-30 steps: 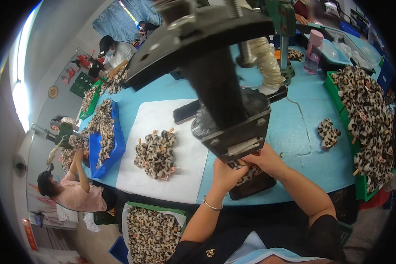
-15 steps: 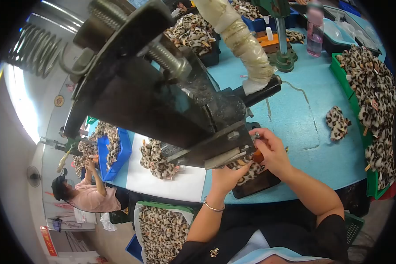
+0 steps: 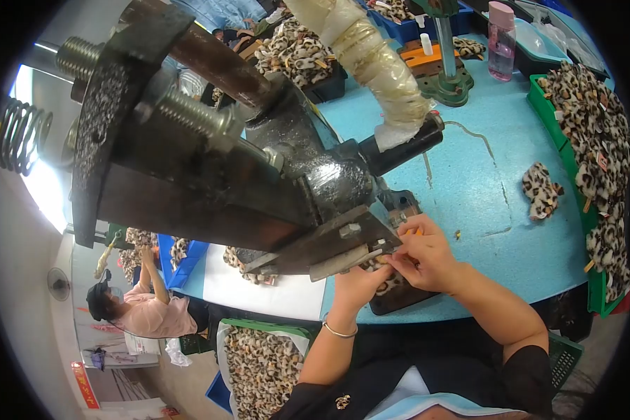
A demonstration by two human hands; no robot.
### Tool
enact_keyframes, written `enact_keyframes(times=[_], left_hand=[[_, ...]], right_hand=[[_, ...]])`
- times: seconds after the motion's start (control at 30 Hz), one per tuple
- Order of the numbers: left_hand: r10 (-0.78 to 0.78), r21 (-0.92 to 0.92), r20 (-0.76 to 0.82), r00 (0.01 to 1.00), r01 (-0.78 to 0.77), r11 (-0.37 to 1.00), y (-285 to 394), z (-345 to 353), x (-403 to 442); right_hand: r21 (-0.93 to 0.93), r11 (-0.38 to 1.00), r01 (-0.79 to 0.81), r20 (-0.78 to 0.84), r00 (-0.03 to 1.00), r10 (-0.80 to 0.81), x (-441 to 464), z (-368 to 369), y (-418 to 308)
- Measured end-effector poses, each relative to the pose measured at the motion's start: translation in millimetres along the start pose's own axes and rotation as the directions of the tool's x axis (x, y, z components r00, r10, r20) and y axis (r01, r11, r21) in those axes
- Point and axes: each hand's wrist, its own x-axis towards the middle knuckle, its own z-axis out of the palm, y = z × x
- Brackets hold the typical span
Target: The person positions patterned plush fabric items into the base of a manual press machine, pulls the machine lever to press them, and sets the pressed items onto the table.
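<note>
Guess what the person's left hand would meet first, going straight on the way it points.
Probably the machine's metal plate, just beyond the left hand. Depth is unclear and that hand's fingers are mostly hidden, so it might pass underneath.

One fan (image 3: 59, 284) and one red sign (image 3: 85, 385), lower left — one bracelet (image 3: 339, 330), lower centre; one loose plush (image 3: 541, 191), right.

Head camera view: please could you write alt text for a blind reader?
A person's left hand and right hand work on a spotted plush piece by a black metal machine on a blue table. More spotted pieces are heaped at right, near a pink bottle.
</note>
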Motion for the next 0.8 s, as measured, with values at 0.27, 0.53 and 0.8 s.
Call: enact_keyframes(times=[0.27,0.53,0.8], left_hand=[[0.035,-0.009,-0.006,0.999,-0.035,0.999,8,1,2],[-0.006,0.054,-0.009,1.000,0.006,0.999,17,0,2],[-0.004,0.017,-0.052,0.999,0.005,1.000,30,1,1]], right_hand=[[-0.096,0.992,0.085,-0.059,0.994,-0.091,-6,6,0],[-0.186,0.976,0.114,-0.092,0.987,-0.133,-12,1,1],[-0.250,0.961,0.117,-0.144,0.977,-0.156,-12,0,0]])
